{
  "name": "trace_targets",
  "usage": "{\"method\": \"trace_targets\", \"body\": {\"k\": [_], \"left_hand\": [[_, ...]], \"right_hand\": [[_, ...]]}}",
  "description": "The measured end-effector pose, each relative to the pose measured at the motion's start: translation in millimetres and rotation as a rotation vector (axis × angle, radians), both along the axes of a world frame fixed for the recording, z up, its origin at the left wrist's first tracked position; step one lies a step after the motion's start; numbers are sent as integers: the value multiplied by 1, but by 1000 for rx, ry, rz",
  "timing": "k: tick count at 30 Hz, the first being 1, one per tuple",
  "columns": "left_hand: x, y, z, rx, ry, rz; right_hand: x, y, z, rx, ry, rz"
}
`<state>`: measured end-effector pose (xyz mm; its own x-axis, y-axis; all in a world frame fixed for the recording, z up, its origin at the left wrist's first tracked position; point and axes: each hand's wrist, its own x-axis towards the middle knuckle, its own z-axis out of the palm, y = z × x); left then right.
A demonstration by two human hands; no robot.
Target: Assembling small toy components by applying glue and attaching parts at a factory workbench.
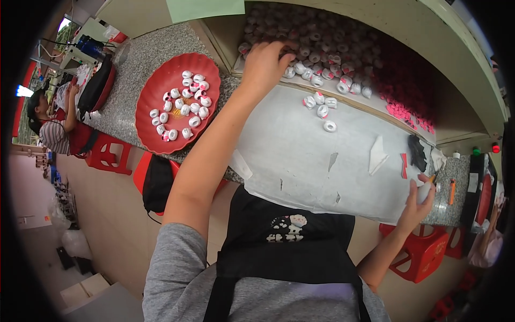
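My left hand (pixel 267 65) reaches over the front lip of a bin, at the left end of a heap of small white ring-shaped pieces (pixel 316 56) with pink marks. Its fingers curl toward the thumb, and whatever lies between the tips is hidden. Just below the bin, several loose white pieces (pixel 322 111) rest on the white work sheet (pixel 300 155). At the sheet's right edge my right hand (pixel 414 206) is closed round a small pale bottle-like thing (pixel 424 191) with an orange-yellow tip pointing away from me.
A red dish (pixel 144 121) with more white pieces stands left of my arm. Pink bits (pixel 405 115) fill the bin's right end. A black cloth (pixel 417 152), paper scraps (pixel 377 155) and an orange stick (pixel 452 191) lie at right. Red stools (pixel 421 257) stand below; another person (pixel 53 121) sits far left.
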<state>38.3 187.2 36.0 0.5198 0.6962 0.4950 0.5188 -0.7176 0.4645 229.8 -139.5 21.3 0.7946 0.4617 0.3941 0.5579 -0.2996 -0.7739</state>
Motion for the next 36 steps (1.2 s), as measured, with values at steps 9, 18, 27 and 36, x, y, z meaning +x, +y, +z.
{"method": "trace_targets", "body": {"k": [9,18,27,36], "left_hand": [[29,35,-8,238,98,-212],[18,13,3,53,-59,-196],[-18,-111,-3,-1178,-652,-636],[-35,-173,-12,-1112,-602,-475]], "right_hand": [[-38,29,-4,-49,52,177],[-43,33,-7,-40,-77,241],[-82,59,15,178,721,475],[-102,66,15,414,999,688]]}}
